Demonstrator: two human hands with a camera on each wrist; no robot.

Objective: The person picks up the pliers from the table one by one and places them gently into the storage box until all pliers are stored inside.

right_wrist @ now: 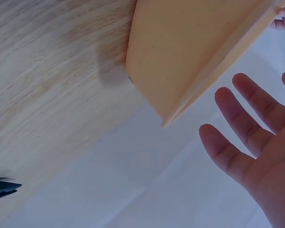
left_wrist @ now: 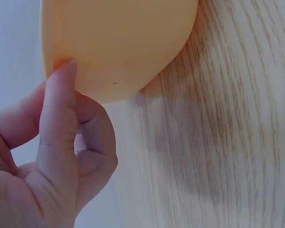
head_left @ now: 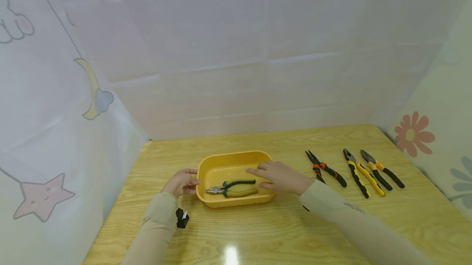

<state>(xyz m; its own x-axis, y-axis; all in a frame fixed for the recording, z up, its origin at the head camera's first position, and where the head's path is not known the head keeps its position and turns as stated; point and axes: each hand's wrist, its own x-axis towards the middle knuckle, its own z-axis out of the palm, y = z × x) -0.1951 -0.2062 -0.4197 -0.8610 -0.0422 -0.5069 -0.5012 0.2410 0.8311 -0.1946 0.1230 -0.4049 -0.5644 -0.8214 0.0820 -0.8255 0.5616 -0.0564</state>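
A yellow plastic tray (head_left: 239, 202) stands on the table. Inside it lies a pair of combination pliers (head_left: 240, 193) with green and yellow handles, jaws to the left. My left hand (head_left: 182, 182) pinches the tray's left end; in the left wrist view its thumb (left_wrist: 61, 102) presses on the yellow wall at the rim. Over the tray's right end hovers my right hand (head_left: 282, 177), fingers spread and holding nothing. The right wrist view shows those fingers (right_wrist: 244, 126) apart from the tray's edge (right_wrist: 199, 90).
To the right lie long-nose pliers (head_left: 322, 167) with black and orange handles, partly behind my right forearm. Beyond them are yellow-and-black pliers (head_left: 363, 175) and orange-and-black pliers (head_left: 381, 168). A small black object (head_left: 182, 218) is by my left wrist. White sheeting (head_left: 221, 72) hangs behind the table.
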